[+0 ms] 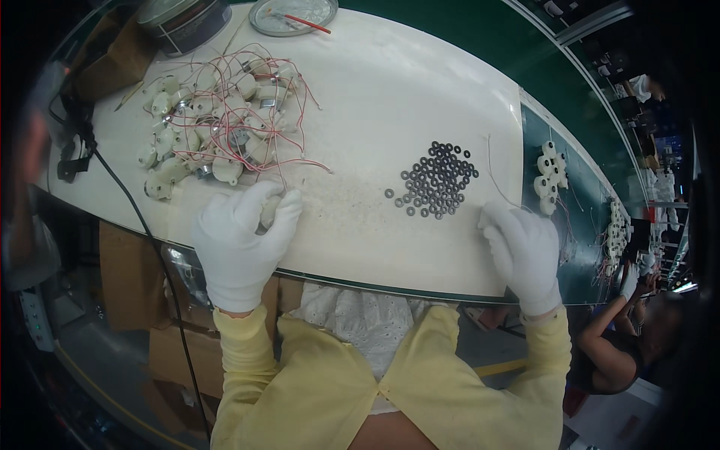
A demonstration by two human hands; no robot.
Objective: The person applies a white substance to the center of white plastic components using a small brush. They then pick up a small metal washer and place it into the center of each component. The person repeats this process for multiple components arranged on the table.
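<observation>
My left hand (pixel 244 236), in a white glove, is closed around a small white motor housing (pixel 268 213) between thumb and fingers. Just beyond it lies a heaped pile of white plastic motors (pixel 225 124) with tangled red and white wires. My right hand (pixel 521 251), gloved too, rests with curled fingers near the table's right part. A thin wire (pixel 491 166) runs up from beside its fingers; whatever these fingers hold is hidden. Between the hands, nearer the right one, small dark rings (pixel 436 180) lie in a loose cluster.
A round tray (pixel 292 16) with a red stick stands at the far edge, beside a dark tin (pixel 184 22) and a cardboard box (pixel 116 56). On the green strip at right sit grouped white motors (pixel 550 176). A black cable (pixel 142 214) hangs over the left edge. Another person (pixel 619 345) works at right.
</observation>
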